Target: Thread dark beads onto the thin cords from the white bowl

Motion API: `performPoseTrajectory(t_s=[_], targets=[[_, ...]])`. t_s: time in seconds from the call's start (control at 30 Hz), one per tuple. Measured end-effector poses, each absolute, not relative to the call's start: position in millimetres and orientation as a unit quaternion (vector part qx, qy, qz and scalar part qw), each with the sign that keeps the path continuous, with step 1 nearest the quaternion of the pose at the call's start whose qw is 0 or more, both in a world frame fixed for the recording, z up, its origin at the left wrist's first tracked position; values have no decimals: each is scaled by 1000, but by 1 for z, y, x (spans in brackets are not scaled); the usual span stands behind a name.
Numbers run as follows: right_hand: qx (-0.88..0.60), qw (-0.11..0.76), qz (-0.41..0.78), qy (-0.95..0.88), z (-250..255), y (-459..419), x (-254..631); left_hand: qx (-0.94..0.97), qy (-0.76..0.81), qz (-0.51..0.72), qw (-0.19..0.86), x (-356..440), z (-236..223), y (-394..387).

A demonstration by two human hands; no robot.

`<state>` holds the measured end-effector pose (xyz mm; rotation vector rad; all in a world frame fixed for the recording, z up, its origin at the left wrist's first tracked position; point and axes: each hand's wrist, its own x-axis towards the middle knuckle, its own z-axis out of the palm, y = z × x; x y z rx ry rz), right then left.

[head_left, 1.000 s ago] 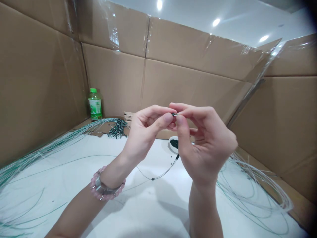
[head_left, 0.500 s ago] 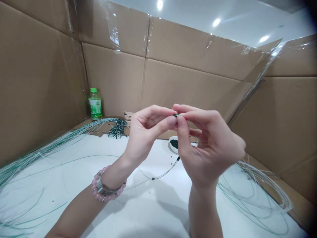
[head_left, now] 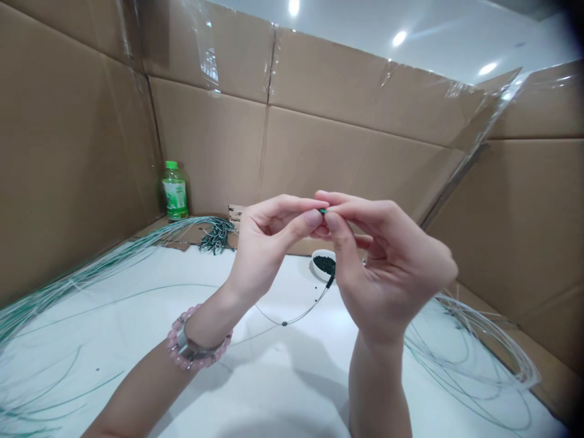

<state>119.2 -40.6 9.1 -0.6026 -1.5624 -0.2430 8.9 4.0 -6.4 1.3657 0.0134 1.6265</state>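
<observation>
The left hand (head_left: 269, 249) and the right hand (head_left: 387, 267) meet in front of the chest, each with thumb and forefinger pressed together from opposite sides on a small dark green bead (head_left: 323, 211). The bead sits between the fingertips, mostly hidden, so it seems to be threaded on the wire, though the view is too poor to be sure. The other fingers of both hands curl loosely inward. A thin grey wire (head_left: 305, 311) hangs from the right hand, with a tiny dark bead (head_left: 284, 323) on it, and curves down over the white table (head_left: 292, 389).

The right hand now sits slightly further to the right than in the previous view, so more of the small white bowl (head_left: 323, 266) of dark green beads shows just behind it. The tiny bead on the wire hangs a little higher and further right. A pink beaded bracelet (head_left: 196, 344) with a silver clasp circles the left wrist. Bundles of long green-and-clear wires (head_left: 91, 274) lie to the left.
</observation>
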Motion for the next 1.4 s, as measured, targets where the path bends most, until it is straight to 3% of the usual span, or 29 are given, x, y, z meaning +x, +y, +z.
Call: performPoseTrajectory(t_s=[0.63, 0.93, 1.4], targets=[[-159, 742, -5, -652, 9, -24, 114, 582, 12, 693, 426, 5, -6, 6], [-187, 703, 134, -673, 12, -23, 122, 603, -16, 657, 452, 2, -3, 10], [-158, 731, 218, -627, 6, -13, 113, 627, -15, 730, 270, 2, -6, 16]])
